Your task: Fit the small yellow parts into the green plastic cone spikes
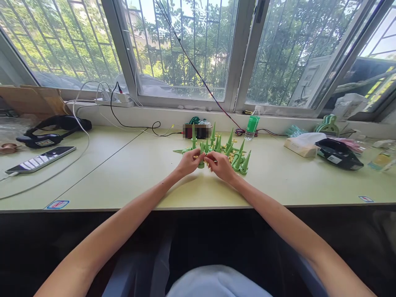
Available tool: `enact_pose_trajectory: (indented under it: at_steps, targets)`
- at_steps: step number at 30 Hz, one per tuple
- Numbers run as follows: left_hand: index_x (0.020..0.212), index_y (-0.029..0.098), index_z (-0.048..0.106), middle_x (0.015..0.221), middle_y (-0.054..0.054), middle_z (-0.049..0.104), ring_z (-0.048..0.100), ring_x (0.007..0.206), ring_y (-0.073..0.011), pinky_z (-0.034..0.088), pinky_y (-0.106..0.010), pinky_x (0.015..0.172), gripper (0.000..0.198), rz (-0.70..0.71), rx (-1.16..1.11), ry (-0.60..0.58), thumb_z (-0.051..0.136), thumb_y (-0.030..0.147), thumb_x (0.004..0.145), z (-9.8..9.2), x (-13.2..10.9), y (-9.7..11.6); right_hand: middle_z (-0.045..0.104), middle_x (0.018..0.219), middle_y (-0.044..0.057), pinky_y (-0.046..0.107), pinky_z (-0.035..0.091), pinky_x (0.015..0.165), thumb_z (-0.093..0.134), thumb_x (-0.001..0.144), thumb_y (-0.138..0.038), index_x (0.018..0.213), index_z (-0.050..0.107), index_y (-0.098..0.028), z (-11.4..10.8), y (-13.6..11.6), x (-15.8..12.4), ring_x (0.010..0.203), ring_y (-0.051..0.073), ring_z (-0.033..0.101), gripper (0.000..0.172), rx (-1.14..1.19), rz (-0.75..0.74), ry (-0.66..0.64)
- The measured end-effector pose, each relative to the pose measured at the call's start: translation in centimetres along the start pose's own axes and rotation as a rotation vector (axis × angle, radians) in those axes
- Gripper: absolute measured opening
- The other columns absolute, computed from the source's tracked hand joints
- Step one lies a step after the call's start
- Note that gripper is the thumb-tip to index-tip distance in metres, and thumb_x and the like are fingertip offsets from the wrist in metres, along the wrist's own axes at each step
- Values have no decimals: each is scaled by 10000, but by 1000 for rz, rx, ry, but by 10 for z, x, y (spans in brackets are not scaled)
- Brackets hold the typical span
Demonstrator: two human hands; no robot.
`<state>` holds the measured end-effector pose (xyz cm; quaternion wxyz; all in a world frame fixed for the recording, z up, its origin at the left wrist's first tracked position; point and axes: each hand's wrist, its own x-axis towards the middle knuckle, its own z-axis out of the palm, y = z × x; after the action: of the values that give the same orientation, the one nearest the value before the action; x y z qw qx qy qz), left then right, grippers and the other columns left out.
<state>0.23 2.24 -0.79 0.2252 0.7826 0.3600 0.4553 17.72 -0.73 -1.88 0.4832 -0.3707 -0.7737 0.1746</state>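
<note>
Above the light table, my left hand (189, 161) is closed around a green plastic spike (201, 165); its wider lower end shows beneath the fingers. My right hand (219, 163) meets it from the right, thumb and fingers pinched together by the spike. Whatever lies inside that pinch is too small to make out. Behind both hands, several similar green spikes (244, 164) stand upright on their wide ends, tips up. One more spike (179, 151) lies on its side to the left. Small yellow pieces (232, 158) are scattered among them.
A green-labelled bottle (252, 125) stands behind the spikes by the window. A tissue pack (303, 144) and a black strapped device (338, 154) are on the right. At left lie a phone (41, 159), a black headset (52, 131) and a white cable (88, 142). The table's front edge (204, 208) is near me.
</note>
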Motion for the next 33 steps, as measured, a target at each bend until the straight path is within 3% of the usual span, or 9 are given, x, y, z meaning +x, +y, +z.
enact_pose_trajectory:
  at_steps: [7,12,24,28,33]
  targets:
    - [646,187,378,605,36,380,321,533,-87,265,-229,475,385,-28,57,55,520,445,893,-3,2,-3,618,845,45,265,568,552,652,853,-357,944,609,-186,1,7,1,665,145,606,198,85,-13,-15]
    - [657,184,417,609,35,373,334,538,-91,267,-235,482,372,-29,32,58,512,453,895,-2,3,-5,615,887,51,279,606,634,689,820,-323,946,621,-186,1,10,2,773,167,643,198,85,-48,-16]
    - [648,172,444,618,31,437,344,533,-76,297,-214,472,412,-27,-36,34,542,502,874,-4,0,4,643,724,3,264,536,610,604,891,-286,878,633,-172,-2,7,0,554,119,626,118,96,-2,-112]
    - [649,178,415,627,31,432,337,523,-70,286,-213,461,414,-32,-69,-5,545,499,875,-2,-2,6,599,585,-17,236,490,567,508,951,-292,741,586,-175,-3,3,0,499,109,600,253,69,-2,-137]
    - [642,192,333,593,56,316,315,471,-56,248,-209,427,441,-35,-120,-42,548,491,884,0,-5,8,569,540,-30,206,426,476,433,989,-350,677,511,-183,-2,7,-1,412,85,536,362,85,56,-150]
